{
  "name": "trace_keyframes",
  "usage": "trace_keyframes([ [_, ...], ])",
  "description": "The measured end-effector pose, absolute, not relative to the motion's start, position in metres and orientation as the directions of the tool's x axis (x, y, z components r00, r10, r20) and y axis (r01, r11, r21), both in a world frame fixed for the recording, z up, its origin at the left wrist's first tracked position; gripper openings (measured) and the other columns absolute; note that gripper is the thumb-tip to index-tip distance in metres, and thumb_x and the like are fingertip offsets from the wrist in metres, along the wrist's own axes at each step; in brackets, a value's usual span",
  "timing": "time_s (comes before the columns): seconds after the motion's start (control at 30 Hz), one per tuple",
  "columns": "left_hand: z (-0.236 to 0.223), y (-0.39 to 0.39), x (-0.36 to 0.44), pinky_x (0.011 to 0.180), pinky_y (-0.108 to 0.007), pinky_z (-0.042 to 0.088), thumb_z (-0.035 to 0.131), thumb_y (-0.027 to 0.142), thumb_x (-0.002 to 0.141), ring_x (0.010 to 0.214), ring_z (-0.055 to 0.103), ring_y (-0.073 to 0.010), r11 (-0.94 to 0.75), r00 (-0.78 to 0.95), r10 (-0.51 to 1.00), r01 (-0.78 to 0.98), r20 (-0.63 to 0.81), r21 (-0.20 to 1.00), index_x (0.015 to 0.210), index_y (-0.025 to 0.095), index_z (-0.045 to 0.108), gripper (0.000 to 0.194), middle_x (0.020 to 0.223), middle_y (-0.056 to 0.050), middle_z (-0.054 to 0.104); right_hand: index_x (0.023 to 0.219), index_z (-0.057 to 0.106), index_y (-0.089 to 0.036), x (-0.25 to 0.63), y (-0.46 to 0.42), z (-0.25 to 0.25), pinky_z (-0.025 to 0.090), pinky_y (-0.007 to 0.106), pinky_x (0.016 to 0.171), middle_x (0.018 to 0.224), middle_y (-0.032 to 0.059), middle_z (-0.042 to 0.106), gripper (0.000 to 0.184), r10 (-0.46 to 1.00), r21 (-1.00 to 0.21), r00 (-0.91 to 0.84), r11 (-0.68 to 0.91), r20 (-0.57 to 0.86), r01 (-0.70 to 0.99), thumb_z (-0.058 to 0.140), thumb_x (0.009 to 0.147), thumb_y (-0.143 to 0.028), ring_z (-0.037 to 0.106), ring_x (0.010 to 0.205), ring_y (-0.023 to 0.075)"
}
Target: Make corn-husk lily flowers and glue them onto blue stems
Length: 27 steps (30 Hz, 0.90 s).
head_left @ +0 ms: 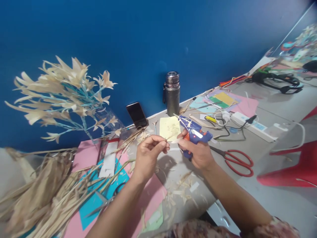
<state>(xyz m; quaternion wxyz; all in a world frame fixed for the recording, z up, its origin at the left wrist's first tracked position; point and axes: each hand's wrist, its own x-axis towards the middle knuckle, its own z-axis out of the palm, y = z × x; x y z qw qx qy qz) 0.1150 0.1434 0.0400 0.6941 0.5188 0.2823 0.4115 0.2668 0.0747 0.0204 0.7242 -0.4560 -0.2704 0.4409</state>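
My right hand (198, 152) is wrapped round a blue hot glue gun (192, 127), whose nozzle points away toward the wall. Between that hand's thumb and forefinger there seems to be a small pale husk piece (176, 140). My left hand (151, 152) is closed in a pinch just to the left, its fingertips a short way from the right ones. What it pinches is thin and too small to make out. Beyond both hands lies a pale yellow sheet (163, 127) with glue-like bits on it.
Dried husks (37, 198) and coloured paper (86, 153) cover the left side, with husk flowers (74, 99) above. A phone (137, 114) and flask (172, 94) stand by the blue wall. Red-handled scissors (239, 162), a power strip (252, 126) and cables lie right, near a red stool (289, 168).
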Motion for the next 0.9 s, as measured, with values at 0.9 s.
trace_keyframes([
  [0.9,0.057,0.108,0.113,0.063,-0.024,0.05,0.081,0.026,0.078,0.064,0.062,-0.0131,0.045,0.431,0.902,-0.187,0.041,0.981,0.078,0.016,0.072,0.013,0.071,-0.003,0.071,0.084,0.064,-0.022,0.257,0.06,0.018,0.051,0.028,0.067,0.079,0.0,0.065,0.019,0.914,-0.94,0.381,0.242,0.138,-0.241,0.077,0.076,-0.033,0.061,0.071,0.0147],
])
